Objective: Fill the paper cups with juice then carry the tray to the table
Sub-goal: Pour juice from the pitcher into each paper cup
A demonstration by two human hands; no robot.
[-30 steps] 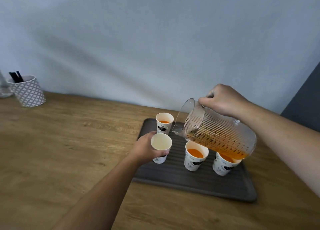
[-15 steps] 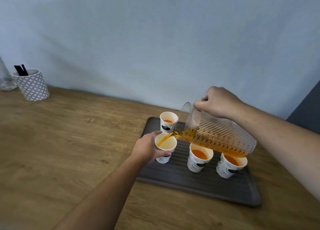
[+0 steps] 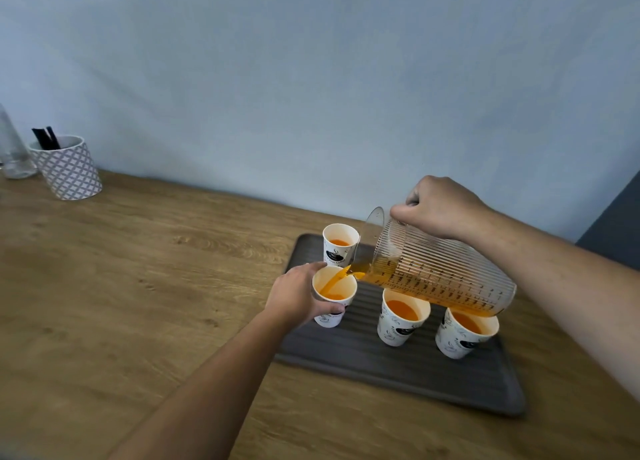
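The right hand (image 3: pixel 438 207) is closed around the top edge of a clear ribbed jug (image 3: pixel 438 272), near its mouth. The jug is tipped well over, its long axis running from the raised base at the right down to the spout at the left, so the spout points left and downward. A thin stream of orange juice (image 3: pixel 334 279) falls from the spout into a paper cup (image 3: pixel 334 295) at the left front of a dark ridged tray (image 3: pixel 398 366). The left hand (image 3: pixel 299 297) wraps its fingers around that cup (thumb at the near side, forefinger along the rim), steadying it on the tray. Three more cups stand on the tray, each holding juice: one at the back left (image 3: pixel 341 246), one in the middle front (image 3: pixel 403 317), one at the right front (image 3: pixel 464 331) under the jug's base. The tray lies on a wooden counter (image 3: pixel 138 286), near the wall. Far left stands a patterned pot (image 3: pixel 67 168) with dark sticks in it.
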